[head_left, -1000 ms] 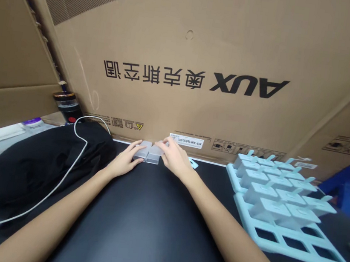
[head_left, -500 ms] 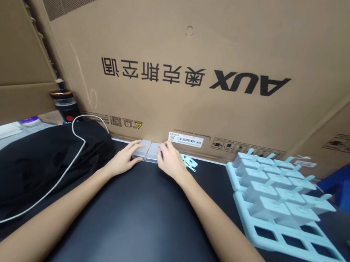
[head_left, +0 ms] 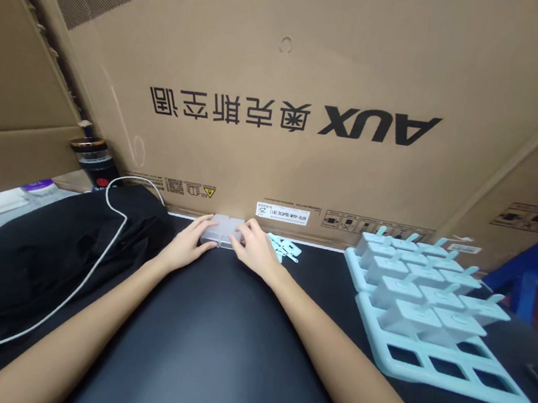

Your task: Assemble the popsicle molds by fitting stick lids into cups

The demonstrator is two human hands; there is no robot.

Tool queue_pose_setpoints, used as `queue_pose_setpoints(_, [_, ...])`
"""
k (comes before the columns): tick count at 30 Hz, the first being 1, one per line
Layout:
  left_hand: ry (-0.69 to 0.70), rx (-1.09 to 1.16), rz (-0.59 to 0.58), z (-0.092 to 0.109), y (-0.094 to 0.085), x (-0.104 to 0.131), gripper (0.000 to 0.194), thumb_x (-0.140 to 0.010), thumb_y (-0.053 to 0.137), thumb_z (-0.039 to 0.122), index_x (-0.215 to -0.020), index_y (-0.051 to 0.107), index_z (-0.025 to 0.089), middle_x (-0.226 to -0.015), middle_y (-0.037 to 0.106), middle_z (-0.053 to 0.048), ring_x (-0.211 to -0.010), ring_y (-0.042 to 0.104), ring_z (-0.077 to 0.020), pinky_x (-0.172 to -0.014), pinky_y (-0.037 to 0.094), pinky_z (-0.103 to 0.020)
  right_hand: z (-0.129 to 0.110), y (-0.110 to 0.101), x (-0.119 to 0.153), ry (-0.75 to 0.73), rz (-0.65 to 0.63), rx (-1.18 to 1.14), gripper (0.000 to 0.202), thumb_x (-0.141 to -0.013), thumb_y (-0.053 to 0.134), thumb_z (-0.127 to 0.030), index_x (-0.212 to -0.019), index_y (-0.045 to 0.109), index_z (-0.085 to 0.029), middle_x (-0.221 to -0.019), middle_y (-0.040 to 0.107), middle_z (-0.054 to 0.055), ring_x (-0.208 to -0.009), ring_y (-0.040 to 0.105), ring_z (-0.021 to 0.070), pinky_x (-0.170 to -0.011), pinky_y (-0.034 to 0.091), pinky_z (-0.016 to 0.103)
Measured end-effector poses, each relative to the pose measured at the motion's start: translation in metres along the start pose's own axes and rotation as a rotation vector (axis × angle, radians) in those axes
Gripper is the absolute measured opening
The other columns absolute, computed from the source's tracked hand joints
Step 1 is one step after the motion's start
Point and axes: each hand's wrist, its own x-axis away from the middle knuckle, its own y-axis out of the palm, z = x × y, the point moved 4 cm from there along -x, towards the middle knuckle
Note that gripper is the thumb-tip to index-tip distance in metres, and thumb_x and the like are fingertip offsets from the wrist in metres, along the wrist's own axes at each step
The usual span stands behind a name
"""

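Observation:
Two low, translucent whitish plastic pieces, like small flat containers point(head_left: 221, 230), lie side by side on the black tabletop close to the cardboard wall. The seam between them is hard to make out. My left hand point(head_left: 188, 241) grips the left end, thumb along the near edge and fingers over the far side. At the opposite end, my right hand point(head_left: 257, 247) closes on the right side with bent fingers and thumb, hiding part of that end. Just right of it lies a small pile of pale blue plastic sticks point(head_left: 287, 249).
Pale blue frames point(head_left: 453, 382) at right hold several ice-pop moulds point(head_left: 409, 319) with sticks. A large cardboard box point(head_left: 274, 162) stands behind. At left are black cloth point(head_left: 59, 246), a white cable point(head_left: 101, 259) and a dark jar point(head_left: 98, 162).
My right hand has moved slightly left, and the gap between the two translucent pieces has narrowed. My left hand stays on its end. The whole view has shifted a little.

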Motion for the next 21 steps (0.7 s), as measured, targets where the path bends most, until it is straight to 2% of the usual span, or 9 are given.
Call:
queue_pose_setpoints(4, [-0.003,-0.003,0.015,-0.002,0.001,0.0,0.056,-0.094,0.055,0.054,-0.142,0.044,0.025,-0.156,0.04,-0.012,-0.143,0.041,-0.0282,-0.118,0.036,-0.048,0.001,0.003,0.001,-0.002,0.01,-0.033,0.024,-0.099,0.049,-0.037,-0.107,0.06,-0.018,-0.106,0.058,0.008,-0.081,0.059,0.0144,-0.079,0.047,0.029])
queue_pose_setpoints(7, [-0.028,0.024,0.021,-0.003,0.002,0.0,0.063,-0.093,0.057,0.054,-0.145,0.038,0.023,-0.152,0.045,-0.013,-0.139,0.046,-0.0288,-0.115,0.04,-0.048,0.0,0.002,0.002,0.003,0.012,-0.053,0.022,-0.099,0.048,-0.036,-0.107,0.057,-0.018,-0.104,0.06,0.008,-0.086,0.059,0.0162,-0.08,0.046,0.029])
queue_pose_setpoints(12, [-0.076,0.103,0.005,-0.003,0.002,-0.001,0.069,-0.091,0.06,0.053,-0.146,0.034,0.022,-0.146,0.05,-0.014,-0.133,0.053,-0.03,-0.108,0.047,-0.048,-0.004,-0.008,0.003,0.06,0.033,-0.058,0.023,-0.098,0.048,-0.037,-0.111,0.051,-0.018,-0.105,0.062,0.01,-0.093,0.059,0.0196,-0.081,0.045,0.032])
queue_pose_setpoints(16, [-0.082,0.161,0.014,-0.005,0.002,0.001,0.075,-0.089,0.062,0.055,-0.148,0.031,0.023,-0.148,0.047,-0.015,-0.133,0.053,-0.0303,-0.109,0.047,-0.048,-0.012,-0.031,0.004,0.114,0.052,-0.049,0.023,-0.097,0.046,-0.034,-0.114,0.048,-0.019,-0.101,0.064,0.008,-0.084,0.061,0.0191,-0.073,0.043,0.031])
queue_pose_setpoints(21, [-0.008,-0.011,0.104,0.001,-0.009,0.003,0.082,-0.087,0.063,0.061,-0.15,0.028,0.023,-0.157,0.034,-0.019,-0.147,0.034,-0.0349,-0.117,0.035,-0.056,-0.037,-0.083,0.02,0.099,0.058,-0.055,0.023,-0.095,0.048,-0.033,-0.115,0.047,-0.021,-0.084,0.063,0.001,-0.067,0.058,0.0141,-0.063,0.039,0.026])
